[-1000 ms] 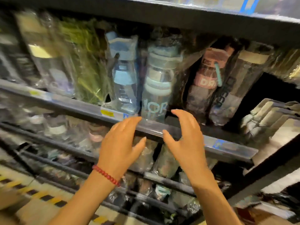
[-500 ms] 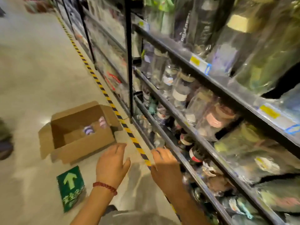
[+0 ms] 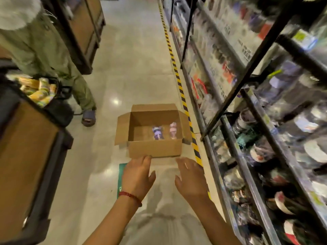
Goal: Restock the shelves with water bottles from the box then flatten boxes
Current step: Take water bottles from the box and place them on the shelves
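Observation:
An open cardboard box [image 3: 155, 149] sits on the aisle floor ahead of me, flaps spread. Inside stand two wrapped water bottles, a purple one [image 3: 157, 133] and a pink one [image 3: 173, 132]. My left hand [image 3: 137, 175], with a red bead bracelet on the wrist, hovers just short of the box's near wall, fingers straight and empty. My right hand [image 3: 191, 177] is beside it, also spread and empty. The shelves [image 3: 247, 110] on my right are packed with wrapped bottles.
Yellow-black tape [image 3: 178, 82] runs along the floor by the shelf base. A person in green clothes [image 3: 53, 55] stands at the left with a basket [image 3: 42, 91]. A brown display unit [image 3: 26, 167] flanks my left. A green floor sticker [image 3: 121, 174] lies under my left hand.
My view swung from the shelf face down to the aisle floor. Both hands left the shelf edge and now reach toward the box, which lies straight ahead instead of off to the left.

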